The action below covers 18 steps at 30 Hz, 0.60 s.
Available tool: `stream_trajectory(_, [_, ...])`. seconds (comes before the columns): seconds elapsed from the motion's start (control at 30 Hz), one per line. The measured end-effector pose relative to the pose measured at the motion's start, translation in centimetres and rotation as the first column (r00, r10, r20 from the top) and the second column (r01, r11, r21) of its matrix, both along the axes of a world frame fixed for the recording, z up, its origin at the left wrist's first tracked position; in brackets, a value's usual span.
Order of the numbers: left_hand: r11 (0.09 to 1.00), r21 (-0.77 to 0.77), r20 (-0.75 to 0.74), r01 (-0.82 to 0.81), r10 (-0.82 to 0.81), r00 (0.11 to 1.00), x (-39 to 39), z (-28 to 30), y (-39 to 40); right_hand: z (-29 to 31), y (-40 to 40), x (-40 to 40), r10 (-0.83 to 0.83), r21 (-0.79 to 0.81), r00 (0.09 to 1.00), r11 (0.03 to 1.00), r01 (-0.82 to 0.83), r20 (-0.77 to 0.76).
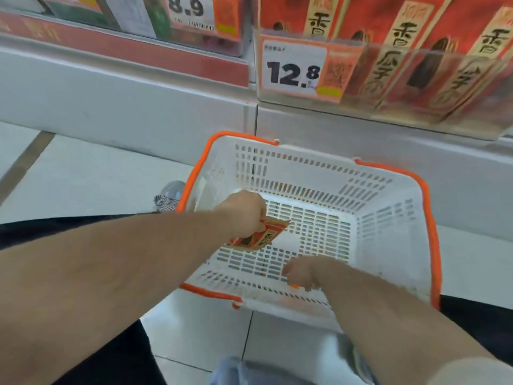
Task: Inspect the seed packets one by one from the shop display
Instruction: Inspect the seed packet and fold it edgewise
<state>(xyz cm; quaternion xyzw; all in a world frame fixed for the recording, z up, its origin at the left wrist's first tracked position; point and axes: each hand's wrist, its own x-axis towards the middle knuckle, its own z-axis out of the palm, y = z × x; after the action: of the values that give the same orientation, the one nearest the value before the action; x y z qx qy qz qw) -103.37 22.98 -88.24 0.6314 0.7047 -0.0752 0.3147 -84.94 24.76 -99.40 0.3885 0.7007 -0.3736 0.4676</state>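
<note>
I'm seeing the left hand (244, 211) reaching into the white basket (394, 232), pinching a red seed packet (256, 237); the right hand (304, 273) is hanging loosely curled, holding nothing.

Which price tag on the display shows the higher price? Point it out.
The price tag reading 12.8, clipped to the clear bin in front of the red seed packets. The other tag, up left, reads 8.9.
</note>
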Motion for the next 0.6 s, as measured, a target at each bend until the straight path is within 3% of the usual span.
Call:
stream_trajectory(0.07, [1.0, -0.025, -0.003, -0.006, 0.006, 1.0, 0.0, -0.7, -0.1, -1.8, -0.8, 0.5, 0.042, -0.032, 0.998, 0.999, -0.04, 0.055])
stream_trajectory(0.27, [0.996, -0.075, 0.031, -0.053, 0.055, 0.998, -0.5, -1.1, -0.1, -5.3, -1.6, 1.2, 0.019, 0.022, 0.999, 1.0, -0.02, 0.029])
stream_trajectory(0.37, [0.994, -0.075, 0.039, -0.075, 0.078, 0.996, -1.0, -0.1, 0.5, -3.8, -0.8, 0.4, -0.13, 0.099, 0.988, 0.985, 0.138, -0.088])
stream_trajectory(0.47, [0.991, -0.078, 0.045, -0.109, 0.113, 0.993, -1.6, 1.9, 1.0, -1.3, 0.6, -0.5, -0.322, 0.114, 0.899, 0.923, 0.368, -0.295])
stream_trajectory(0.6, [0.993, -0.034, -0.003, -0.11, 0.11, 0.994, -3.0, 5.9, 1.3, 4.8, 2.6, -2.0, -0.328, 0.129, 0.81, 0.89, 0.438, -0.487])
